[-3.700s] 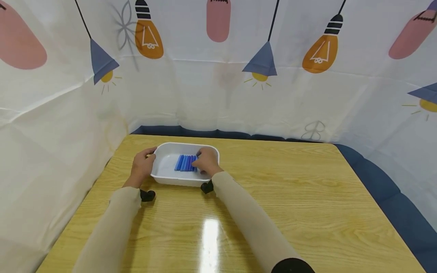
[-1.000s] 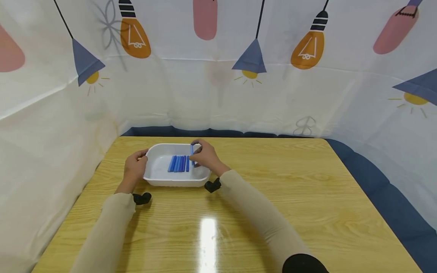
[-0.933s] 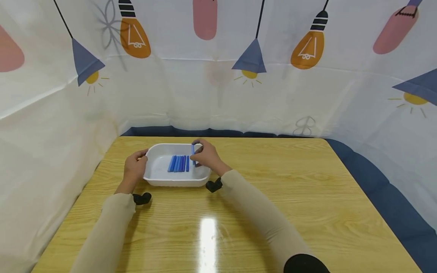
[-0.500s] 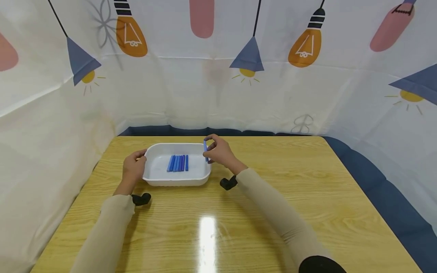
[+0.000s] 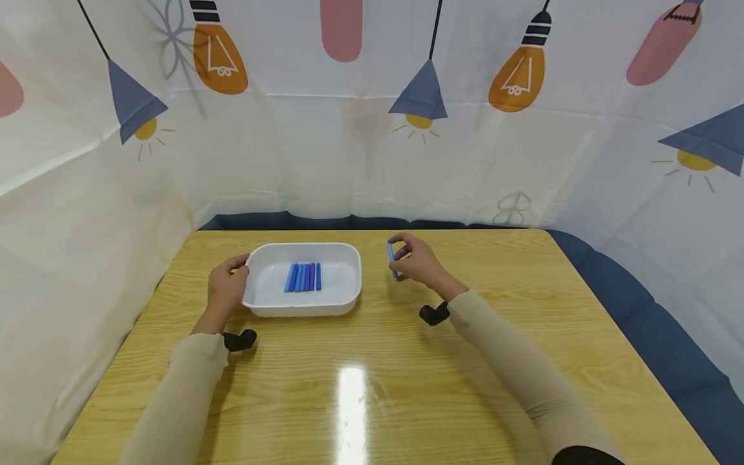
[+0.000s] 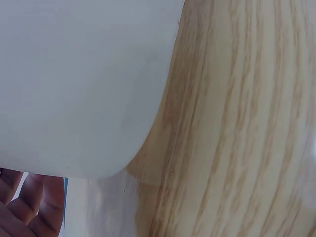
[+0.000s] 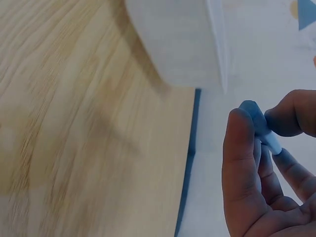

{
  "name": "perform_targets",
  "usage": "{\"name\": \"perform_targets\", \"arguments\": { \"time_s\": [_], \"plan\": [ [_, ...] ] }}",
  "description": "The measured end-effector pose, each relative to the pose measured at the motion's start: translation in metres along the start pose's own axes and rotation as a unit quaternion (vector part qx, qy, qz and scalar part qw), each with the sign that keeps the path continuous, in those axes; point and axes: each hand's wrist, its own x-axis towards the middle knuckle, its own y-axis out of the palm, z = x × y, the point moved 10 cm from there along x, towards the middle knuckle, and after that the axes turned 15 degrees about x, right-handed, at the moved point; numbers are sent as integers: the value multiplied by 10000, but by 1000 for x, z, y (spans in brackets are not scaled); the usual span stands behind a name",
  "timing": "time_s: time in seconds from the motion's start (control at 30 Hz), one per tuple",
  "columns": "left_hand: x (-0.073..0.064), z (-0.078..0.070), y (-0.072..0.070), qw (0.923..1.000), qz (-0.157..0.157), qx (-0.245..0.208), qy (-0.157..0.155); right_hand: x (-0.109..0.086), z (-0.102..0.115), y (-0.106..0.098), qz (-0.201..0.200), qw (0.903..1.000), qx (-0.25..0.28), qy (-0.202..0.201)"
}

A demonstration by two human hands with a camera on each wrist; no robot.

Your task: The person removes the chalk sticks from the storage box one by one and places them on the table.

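Note:
My left hand grips the left end of a white plastic tray standing on the table. In the left wrist view the tray's wall hides part of that hand's curled fingers. Inside the tray lie several blue and violet chalk-like sticks, side by side in a row. To the right of the tray, my right hand pinches a light blue chalk-like stick between thumb and fingertips. In the right wrist view this stick has a blunt, faceted end.
The wood-grain table extends to the front and right, with a glare patch near the front. Dark blue cloth runs behind its back and right edges. A white curtain printed with lamps hangs behind and at the left.
My right hand has lifted one light blue stick out of the row and carried it right, over the tray's right rim. The left hand has stayed at the tray's left end.

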Motion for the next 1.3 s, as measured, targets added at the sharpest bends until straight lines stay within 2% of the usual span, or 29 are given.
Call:
{"name": "perform_targets", "arguments": {
  "time_s": [0.17,0.37,0.7,0.93,1.3],
  "plan": [
    [1,1,0,10000,-6,-13,-16,-6,-9,-23,-82,9998,-191,62],
    [2,1,1,10000,-7,46,3,-14,-19,-42,-109,9992,-337,188],
    [4,3,1,9999,-68,84,-6,-20,-37,-68,-202,9977,-550,338],
    [3,3,1,9999,-103,87,-54,-23,-49,-88,-418,9962,-584,491],
    [-4,2,1,9997,-81,-158,-150,-28,-67,-109,-520,9935,-689,744]
  ]
}}
